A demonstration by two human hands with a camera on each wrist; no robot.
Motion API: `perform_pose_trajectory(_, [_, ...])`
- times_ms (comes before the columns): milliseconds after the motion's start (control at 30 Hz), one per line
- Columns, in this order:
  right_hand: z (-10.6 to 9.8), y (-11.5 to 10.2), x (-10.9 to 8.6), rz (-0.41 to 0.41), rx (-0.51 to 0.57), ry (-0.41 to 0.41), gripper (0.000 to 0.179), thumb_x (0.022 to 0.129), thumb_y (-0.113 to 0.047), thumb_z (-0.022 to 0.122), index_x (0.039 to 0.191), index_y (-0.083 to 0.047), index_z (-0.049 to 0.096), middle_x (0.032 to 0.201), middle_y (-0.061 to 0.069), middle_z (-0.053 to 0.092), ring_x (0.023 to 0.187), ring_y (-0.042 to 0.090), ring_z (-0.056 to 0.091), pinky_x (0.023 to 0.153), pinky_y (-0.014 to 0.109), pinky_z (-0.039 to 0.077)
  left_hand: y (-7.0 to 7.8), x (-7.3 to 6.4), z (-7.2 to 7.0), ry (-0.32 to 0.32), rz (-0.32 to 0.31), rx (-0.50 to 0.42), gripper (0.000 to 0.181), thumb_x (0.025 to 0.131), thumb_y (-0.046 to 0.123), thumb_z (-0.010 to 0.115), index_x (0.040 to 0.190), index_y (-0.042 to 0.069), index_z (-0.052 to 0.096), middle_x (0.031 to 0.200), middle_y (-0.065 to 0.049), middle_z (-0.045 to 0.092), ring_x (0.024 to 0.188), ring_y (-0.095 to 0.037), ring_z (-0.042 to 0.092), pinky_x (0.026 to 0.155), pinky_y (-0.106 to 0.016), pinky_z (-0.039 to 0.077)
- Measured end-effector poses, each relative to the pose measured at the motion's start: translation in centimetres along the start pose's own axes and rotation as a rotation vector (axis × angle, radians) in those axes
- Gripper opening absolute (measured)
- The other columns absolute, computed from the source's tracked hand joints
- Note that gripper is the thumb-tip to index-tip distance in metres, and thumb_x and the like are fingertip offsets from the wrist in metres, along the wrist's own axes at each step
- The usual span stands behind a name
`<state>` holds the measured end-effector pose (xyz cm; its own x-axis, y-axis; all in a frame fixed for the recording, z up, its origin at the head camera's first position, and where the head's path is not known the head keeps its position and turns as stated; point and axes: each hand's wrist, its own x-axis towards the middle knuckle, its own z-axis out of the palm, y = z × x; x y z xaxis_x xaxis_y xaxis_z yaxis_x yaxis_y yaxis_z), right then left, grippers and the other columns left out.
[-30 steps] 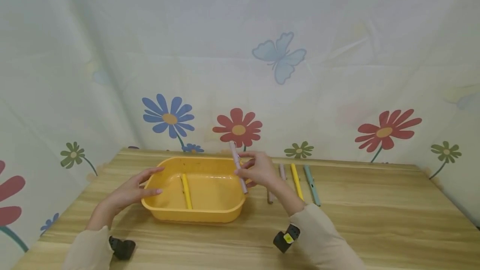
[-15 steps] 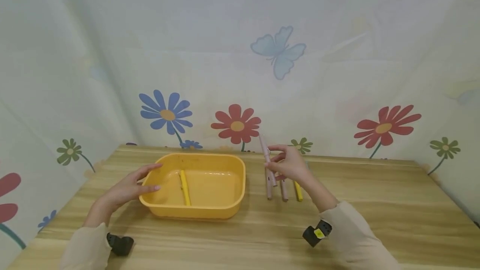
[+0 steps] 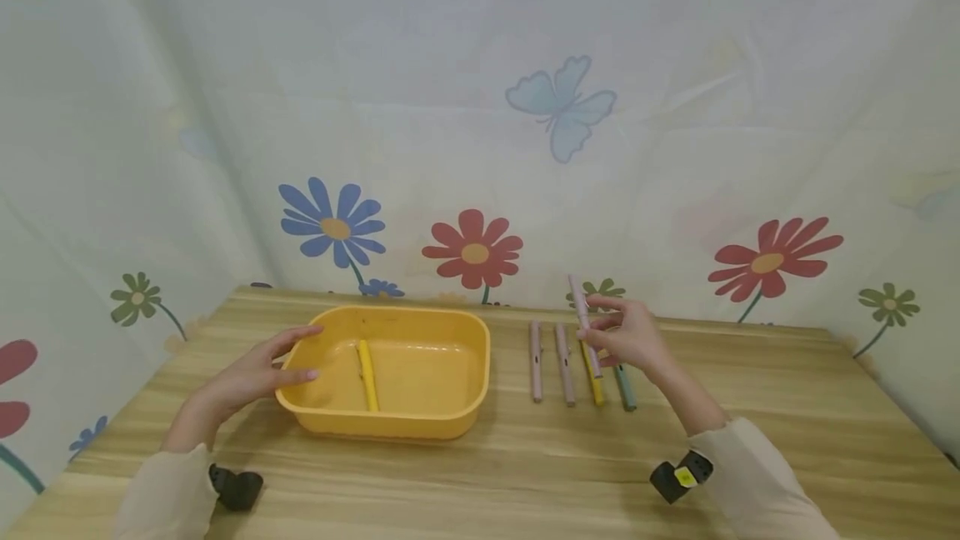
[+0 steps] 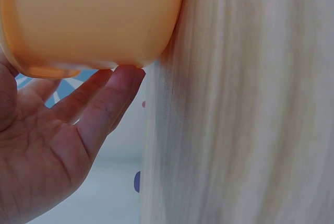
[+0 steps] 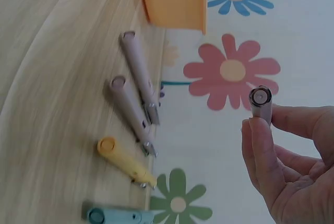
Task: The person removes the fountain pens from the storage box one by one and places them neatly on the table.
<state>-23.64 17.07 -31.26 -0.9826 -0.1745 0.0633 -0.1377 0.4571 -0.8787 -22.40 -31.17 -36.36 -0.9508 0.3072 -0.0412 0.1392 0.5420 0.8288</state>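
Observation:
A yellow plastic basin (image 3: 405,426) stands on the table, a yellow pen (image 3: 369,377) lying inside its left half. My left hand (image 3: 243,377) holds the basin's left end, thumb over the rim; the left wrist view shows fingers (image 4: 96,117) against its outer wall. Between thumb and fingertips, my right hand (image 3: 633,338) pinches a light purple pen (image 3: 581,315), tilted and raised above the row of pens. That row has two light purple pens, one (image 3: 536,365) left of the other (image 3: 565,367), then a yellow pen (image 3: 597,394) and a green pen (image 3: 626,390).
The wooden table (image 3: 465,490) ends at a hanging cloth (image 3: 420,107) printed with flowers and a butterfly. The row of pens lies to the right of the basin. Black wrist cameras sit at both sleeves.
My right hand has carried the light purple pen rightward, from the basin's right rim to above the yellow pen in the row. My left hand has stayed on the basin.

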Motion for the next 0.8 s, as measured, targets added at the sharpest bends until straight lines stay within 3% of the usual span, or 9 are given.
perform_pose_trajectory(433, [-2.9,3.2,-0.8,0.036,-0.026,0.053,0.057,0.083,-0.005,0.064,0.131,0.011,0.037,0.098,0.029,0.06,0.072,0.023,0.065,0.055,0.039,0.055,0.0,0.0,-0.2,0.005,0.004,0.023,0.072,0.084,0.024,0.065,0.141,0.003,0.025,0.146,-0.03,0.011,0.124,-0.06,0.015,0.087,-0.053,0.044])
perform_pose_trajectory(600, [-3.4,4.2,-1.1,0.048,-0.029,0.05,0.057,0.084,-0.004,0.063,0.131,0.013,0.035,0.098,0.029,0.062,0.075,0.029,0.066,0.055,0.039,0.055,0.2,-0.1,-0.1,-0.007,-0.008,-0.014,0.072,0.085,0.023,0.064,0.142,0.003,0.024,0.146,-0.031,0.007,0.125,-0.059,0.013,0.084,-0.05,0.047])
perform_pose_trajectory(800, [-3.8,5.3,-1.1,0.067,-0.049,0.044,0.057,0.084,-0.003,0.063,0.13,0.014,0.035,0.094,0.028,0.062,0.069,0.02,0.065,0.054,0.037,0.054,0.3,-0.2,0.0,-0.009,-0.016,-0.052,0.071,0.086,0.021,0.063,0.142,0.003,0.024,0.146,-0.032,0.005,0.123,-0.06,0.017,0.079,-0.044,0.051])
